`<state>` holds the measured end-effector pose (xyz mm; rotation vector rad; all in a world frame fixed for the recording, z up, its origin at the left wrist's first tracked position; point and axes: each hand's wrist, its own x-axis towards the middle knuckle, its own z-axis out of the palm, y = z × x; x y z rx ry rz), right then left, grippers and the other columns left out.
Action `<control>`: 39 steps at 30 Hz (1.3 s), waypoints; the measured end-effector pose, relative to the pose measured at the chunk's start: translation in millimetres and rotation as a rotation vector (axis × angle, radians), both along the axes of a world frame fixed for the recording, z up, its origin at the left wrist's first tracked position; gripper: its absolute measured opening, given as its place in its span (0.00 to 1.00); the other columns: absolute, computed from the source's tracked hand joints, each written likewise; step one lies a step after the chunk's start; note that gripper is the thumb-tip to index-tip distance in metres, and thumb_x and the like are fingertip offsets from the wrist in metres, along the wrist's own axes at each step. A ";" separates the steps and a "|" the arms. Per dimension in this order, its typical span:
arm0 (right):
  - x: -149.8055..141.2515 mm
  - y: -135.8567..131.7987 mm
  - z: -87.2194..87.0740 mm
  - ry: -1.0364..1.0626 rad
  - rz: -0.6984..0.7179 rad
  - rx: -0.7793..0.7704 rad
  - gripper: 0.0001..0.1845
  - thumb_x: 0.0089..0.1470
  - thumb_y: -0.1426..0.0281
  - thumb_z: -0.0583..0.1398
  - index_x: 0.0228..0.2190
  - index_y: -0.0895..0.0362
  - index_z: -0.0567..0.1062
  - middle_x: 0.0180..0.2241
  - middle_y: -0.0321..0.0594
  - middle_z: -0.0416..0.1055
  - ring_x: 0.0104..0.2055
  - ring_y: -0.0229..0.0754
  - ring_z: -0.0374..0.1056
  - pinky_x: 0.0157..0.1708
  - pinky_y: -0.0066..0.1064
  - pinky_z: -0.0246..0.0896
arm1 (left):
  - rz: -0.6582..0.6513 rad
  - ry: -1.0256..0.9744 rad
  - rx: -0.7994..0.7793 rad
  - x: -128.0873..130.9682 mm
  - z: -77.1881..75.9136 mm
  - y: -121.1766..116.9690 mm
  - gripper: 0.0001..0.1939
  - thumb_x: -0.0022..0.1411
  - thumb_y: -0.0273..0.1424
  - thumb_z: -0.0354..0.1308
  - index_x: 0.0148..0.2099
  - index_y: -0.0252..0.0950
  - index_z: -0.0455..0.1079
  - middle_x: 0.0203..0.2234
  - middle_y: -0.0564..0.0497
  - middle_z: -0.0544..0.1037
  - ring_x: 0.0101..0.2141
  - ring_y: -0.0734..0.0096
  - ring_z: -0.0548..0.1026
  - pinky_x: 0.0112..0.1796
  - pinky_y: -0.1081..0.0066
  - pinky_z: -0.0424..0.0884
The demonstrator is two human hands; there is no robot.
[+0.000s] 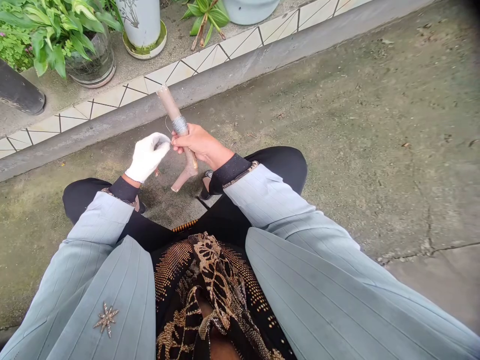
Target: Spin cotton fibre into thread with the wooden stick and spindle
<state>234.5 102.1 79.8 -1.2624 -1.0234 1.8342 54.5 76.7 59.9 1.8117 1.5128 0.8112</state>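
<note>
head view: right hand [202, 145] gripping the forked stick [190, 161] below its wire coil [180, 125], gloved left hand [147, 157] beside it, pinched, can't tell on what

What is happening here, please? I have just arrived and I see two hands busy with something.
A person's bare right hand grips a forked stick, with thin metal wire coiled around it right next to the hand. The white-gloved left hand has its fingers pinched together close to the right fingertips; whether they hold the wire's end is too small to tell. Beyond them, potted plants stand on a ledge.
</note>
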 end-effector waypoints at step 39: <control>-1.1 -2.8 5.5 0.046 -0.127 -0.040 0.14 0.59 0.79 0.67 0.39 0.56 0.68 0.31 0.35 0.76 0.31 0.35 0.74 0.25 0.21 0.65 | -0.011 0.342 0.185 -5.1 -6.0 -1.5 0.08 0.69 0.32 0.57 0.42 0.39 0.78 0.39 0.46 0.84 0.49 0.57 0.82 0.56 0.60 0.75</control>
